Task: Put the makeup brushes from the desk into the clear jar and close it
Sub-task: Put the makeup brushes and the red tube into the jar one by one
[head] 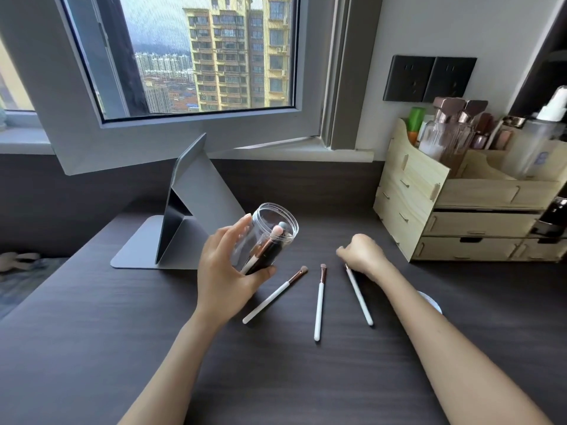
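My left hand (224, 265) grips the clear jar (273, 228), tilted with its open mouth toward the right; brushes with pink and grey heads stand inside it. Three white-handled makeup brushes lie on the dark desk: the left brush (274, 296) slanted, the middle brush (319, 305) nearly straight, the right brush (359, 297). My right hand (360, 254) is curled over the head end of the right brush, fingers closing on it while its handle still rests on the desk. A pale round lid (431, 302) peeks out behind my right forearm.
A folding mirror stand (181, 216) sits behind the jar. A wooden drawer organiser (454, 210) full of bottles and cosmetics fills the right side. An open window sash (184, 130) hangs over the back of the desk.
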`<state>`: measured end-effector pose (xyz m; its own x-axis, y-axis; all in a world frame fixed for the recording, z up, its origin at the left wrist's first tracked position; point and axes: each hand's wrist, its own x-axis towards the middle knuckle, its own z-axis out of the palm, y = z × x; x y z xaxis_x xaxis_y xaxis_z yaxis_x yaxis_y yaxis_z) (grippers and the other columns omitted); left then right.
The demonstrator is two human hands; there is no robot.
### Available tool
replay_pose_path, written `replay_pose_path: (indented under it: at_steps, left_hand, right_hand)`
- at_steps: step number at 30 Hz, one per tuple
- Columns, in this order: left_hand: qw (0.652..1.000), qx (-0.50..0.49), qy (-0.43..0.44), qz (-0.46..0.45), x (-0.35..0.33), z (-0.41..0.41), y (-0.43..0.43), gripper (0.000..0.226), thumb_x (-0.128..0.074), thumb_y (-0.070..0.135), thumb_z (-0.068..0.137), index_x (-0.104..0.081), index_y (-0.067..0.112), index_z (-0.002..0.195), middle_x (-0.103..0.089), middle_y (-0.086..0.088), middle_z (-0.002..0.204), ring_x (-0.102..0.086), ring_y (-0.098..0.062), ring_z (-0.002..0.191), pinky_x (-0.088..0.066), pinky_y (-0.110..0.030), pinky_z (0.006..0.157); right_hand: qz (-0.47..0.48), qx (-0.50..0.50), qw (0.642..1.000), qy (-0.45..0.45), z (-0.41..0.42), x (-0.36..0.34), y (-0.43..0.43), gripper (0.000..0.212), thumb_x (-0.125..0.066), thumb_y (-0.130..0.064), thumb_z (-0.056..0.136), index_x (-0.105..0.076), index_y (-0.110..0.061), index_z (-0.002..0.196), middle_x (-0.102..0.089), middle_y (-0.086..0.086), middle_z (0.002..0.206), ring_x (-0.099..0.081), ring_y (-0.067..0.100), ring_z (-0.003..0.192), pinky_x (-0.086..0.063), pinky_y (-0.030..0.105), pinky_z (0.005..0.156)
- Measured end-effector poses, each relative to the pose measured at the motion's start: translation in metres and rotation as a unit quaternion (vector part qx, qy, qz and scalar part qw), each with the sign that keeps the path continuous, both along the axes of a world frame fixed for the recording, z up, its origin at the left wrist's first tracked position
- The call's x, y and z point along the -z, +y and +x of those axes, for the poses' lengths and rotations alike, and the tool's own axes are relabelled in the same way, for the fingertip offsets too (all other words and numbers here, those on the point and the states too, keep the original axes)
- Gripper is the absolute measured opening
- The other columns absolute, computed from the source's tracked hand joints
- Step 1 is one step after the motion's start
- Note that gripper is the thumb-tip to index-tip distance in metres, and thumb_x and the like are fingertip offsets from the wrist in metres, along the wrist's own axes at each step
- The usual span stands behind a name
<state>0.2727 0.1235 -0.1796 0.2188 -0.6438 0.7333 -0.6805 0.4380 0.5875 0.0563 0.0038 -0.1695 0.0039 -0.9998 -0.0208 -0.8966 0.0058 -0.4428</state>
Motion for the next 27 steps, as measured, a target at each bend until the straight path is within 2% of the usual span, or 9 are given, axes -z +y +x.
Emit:
replay_pose_path:
  at_steps: [3,6,8,10,12,17,22,24,27]
  left_hand:
    - [1.000,-0.002,0.002,-0.004,0.000,0.000,0.001,0.084,-0.082,0.029,0.050,-0.047,0.031,0.126,-0.048,0.028,0.106,-0.047,-0.003,0.094,-0.041,-0.024,0.084]
    - [1.000,0.002,0.001,0.001,-0.002,-0.002,0.002,0.084,-0.082,0.029,0.050,-0.045,0.035,0.126,-0.048,0.028,0.107,-0.048,-0.004,0.096,-0.042,-0.024,0.086]
    - [1.000,0.006,-0.004,0.005,-0.001,-0.003,0.002,0.083,-0.082,0.030,0.051,-0.048,0.032,0.127,-0.048,0.027,0.109,-0.049,-0.007,0.100,-0.042,-0.026,0.087]
    - [1.000,0.012,-0.007,0.009,0.000,-0.005,0.002,0.083,-0.082,0.030,0.050,-0.050,0.029,0.127,-0.048,0.027,0.109,-0.049,-0.005,0.101,-0.042,-0.026,0.088]
    - [1.000,0.019,-0.010,0.011,0.000,-0.007,0.003,0.083,-0.082,0.032,0.050,-0.049,0.032,0.126,-0.048,0.028,0.111,-0.048,0.000,0.102,-0.042,-0.023,0.088]
    - [0.999,0.031,-0.018,0.001,-0.003,-0.010,0.006,0.079,-0.075,0.045,0.053,-0.046,0.035,0.126,-0.048,0.027,0.112,-0.049,-0.006,0.101,-0.043,-0.022,0.087]
    - [0.999,0.024,-0.025,0.006,-0.001,-0.008,0.004,0.079,-0.074,0.046,0.053,-0.046,0.035,0.126,-0.053,0.020,0.108,-0.049,-0.008,0.098,-0.040,-0.017,0.086]
    - [0.999,0.020,-0.033,0.010,-0.001,-0.008,0.004,0.079,-0.074,0.046,0.053,-0.047,0.034,0.126,-0.055,0.013,0.107,-0.048,-0.005,0.097,-0.036,-0.010,0.086]
    - [1.000,0.012,-0.016,0.012,-0.001,-0.008,0.003,0.083,-0.080,0.039,0.050,-0.046,0.035,0.125,-0.052,0.022,0.105,-0.047,-0.004,0.097,-0.035,-0.008,0.085]
  right_hand:
    - [-0.085,0.000,0.964,-0.254,-0.019,-0.025,0.012,0.043,-0.048,-0.017,0.092,-0.052,-0.008,0.050,-0.053,0.009,0.051,-0.051,0.023,0.047,-0.038,0.024,0.044]
    - [-0.203,-0.001,0.799,-0.567,-0.032,-0.066,0.044,0.026,-0.047,-0.010,0.094,-0.052,-0.010,0.069,-0.060,0.006,0.056,-0.057,0.008,0.040,-0.049,0.018,0.038]
    - [-0.271,-0.037,0.703,-0.657,-0.034,-0.090,0.067,0.019,-0.045,-0.009,0.096,-0.048,-0.012,0.078,-0.066,0.001,0.056,-0.063,0.010,0.047,-0.054,0.022,0.047]
    - [-0.310,-0.099,0.672,-0.665,-0.025,-0.103,0.085,0.016,-0.045,-0.007,0.096,-0.046,-0.014,0.081,-0.068,0.001,0.060,-0.066,0.014,0.053,-0.057,0.025,0.053]
    - [-0.318,-0.165,0.697,-0.621,-0.009,-0.103,0.092,0.016,-0.048,-0.006,0.094,-0.046,-0.017,0.082,-0.069,0.003,0.068,-0.068,0.018,0.059,-0.058,0.029,0.057]
    - [-0.347,-0.219,0.841,-0.353,0.024,-0.074,0.082,0.006,-0.063,-0.021,0.085,-0.060,-0.017,0.081,-0.068,0.003,0.085,-0.065,0.016,0.077,-0.055,0.036,0.063]
    - [-0.391,-0.234,0.878,-0.147,0.034,-0.058,0.070,0.011,-0.068,-0.029,0.078,-0.075,-0.020,0.076,-0.070,-0.003,0.092,-0.061,0.017,0.086,-0.051,0.032,0.072]
    - [-0.383,-0.255,0.878,-0.131,0.032,-0.056,0.069,0.016,-0.063,-0.030,0.081,-0.077,-0.021,0.081,-0.073,-0.001,0.097,-0.062,0.018,0.090,-0.050,0.031,0.078]
    - [-0.323,-0.218,0.876,-0.282,0.022,-0.054,0.073,0.023,-0.055,-0.028,0.088,-0.075,-0.018,0.086,-0.073,-0.003,0.093,-0.064,0.011,0.089,-0.051,0.025,0.076]
